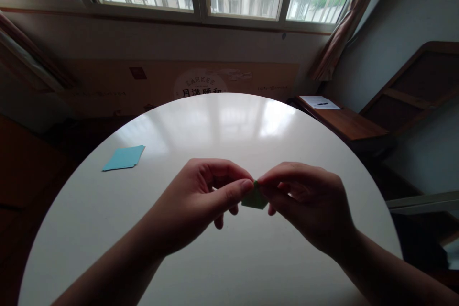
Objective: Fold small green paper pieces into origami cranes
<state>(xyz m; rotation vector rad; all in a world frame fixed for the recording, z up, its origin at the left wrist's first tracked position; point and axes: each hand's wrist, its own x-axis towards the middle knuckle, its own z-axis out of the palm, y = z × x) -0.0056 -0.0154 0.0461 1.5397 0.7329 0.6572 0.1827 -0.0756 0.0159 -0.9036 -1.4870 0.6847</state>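
Observation:
A small piece of folded green paper [254, 199] is pinched between my two hands, over the middle of the white table. My left hand [208, 191] grips its left side with thumb and index finger. On the other side, my right hand [304, 198] pinches it the same way, its fingertips close to those of the left. The paper's top is mostly covered by the fingertips; its flat lower edge shows below them. How it is folded inside I cannot tell.
A stack of light blue paper sheets [124, 158] lies on the round white table [215, 129] at the left. Past the table's right edge, a wooden desk [362, 124] bears white paper [315, 100] with a black pen [323, 103]. Behind stands a large printed cardboard panel [158, 81] below the windows.

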